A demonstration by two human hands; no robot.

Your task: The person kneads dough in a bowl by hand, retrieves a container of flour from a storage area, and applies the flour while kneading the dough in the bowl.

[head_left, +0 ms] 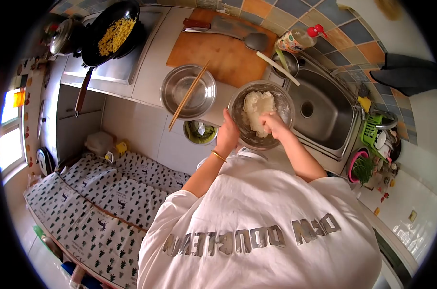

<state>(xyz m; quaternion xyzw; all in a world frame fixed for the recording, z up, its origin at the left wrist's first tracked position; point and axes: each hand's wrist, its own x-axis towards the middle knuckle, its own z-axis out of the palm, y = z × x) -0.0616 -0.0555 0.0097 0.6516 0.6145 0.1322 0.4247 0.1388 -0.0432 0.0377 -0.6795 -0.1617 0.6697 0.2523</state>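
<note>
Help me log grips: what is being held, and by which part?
The left hand holds the dough bowl at its left rim. The right hand is in the dough; whether it grips any cannot be told.

Large block letters [257,239] across white shirt [266,200], wording unclear, bottle label [291,41] too small to read

The cutting board [211,58] looks like smooth wood with a low sheen, and the chopsticks [189,95] across the left bowl look like plain wood. That bowl [168,94] is shiny, smooth metal; the right bowl [237,96] is metal too, smeared dull inside around soft, lumpy dough [258,108]. The sink [324,96] has brushed-looking metal. At far left, the pan [94,50] is dark and glossy. The shirt [271,192] is matt, creased cloth with shiny lettering [257,240].
</note>
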